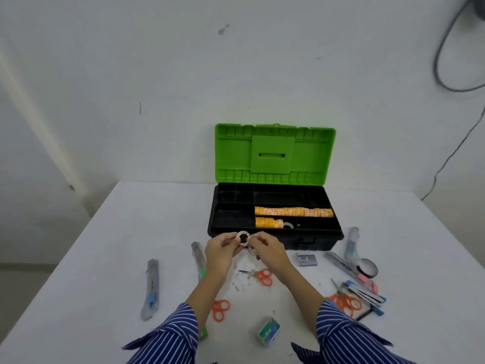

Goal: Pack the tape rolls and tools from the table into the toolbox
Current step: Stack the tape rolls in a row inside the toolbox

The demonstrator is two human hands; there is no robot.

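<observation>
Head view: both hands [244,249] pinch tape roll [243,238] (hole facing camera).

Both arms reach forward from striped blue sleeves, forearms bare and converging toward the middle. The left hand [219,248] is raised with its back toward the camera, wrist bent slightly inward, fingers [232,239] curled in a pinch. The right hand [265,246] sits just beside it at the same height, thumb and forefinger likewise pinching, the remaining fingers loosely curled beneath. The two hands nearly touch at their fingertips.
</observation>
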